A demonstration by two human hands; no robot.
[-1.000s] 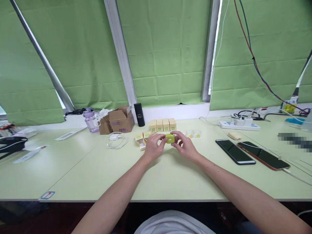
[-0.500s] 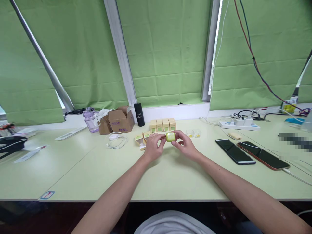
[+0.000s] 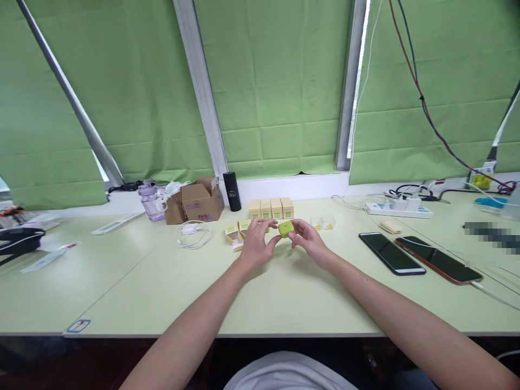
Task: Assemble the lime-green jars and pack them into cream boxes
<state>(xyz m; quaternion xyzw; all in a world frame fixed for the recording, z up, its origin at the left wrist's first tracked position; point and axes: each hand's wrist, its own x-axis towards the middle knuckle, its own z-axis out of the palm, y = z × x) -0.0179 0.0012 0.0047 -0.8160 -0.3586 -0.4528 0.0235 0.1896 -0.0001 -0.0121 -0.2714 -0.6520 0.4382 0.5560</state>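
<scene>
A small lime-green case (image 3: 286, 228) is held between both hands a little above the pale green table (image 3: 122, 281). My left hand (image 3: 255, 244) pinches its left side with fingertips and thumb. My right hand (image 3: 309, 241) pinches its right side. Just behind the hands stands a row of small tan boxes (image 3: 271, 208), with two more small boxes (image 3: 236, 229) lying left of my left hand. Two small clear containers with yellow pieces (image 3: 322, 222) sit right of the case.
Two phones (image 3: 392, 252) (image 3: 439, 259) lie at the right, near a white power strip (image 3: 398, 208). A black cylinder (image 3: 232, 191), brown cardboard boxes (image 3: 197, 203), a purple bottle (image 3: 150, 201) and a coiled white cable (image 3: 195, 233) are back left.
The green case has been turned between my fingertips and sits tilted now, slightly higher and to the right. Both hands stay at the same spot on the table.
</scene>
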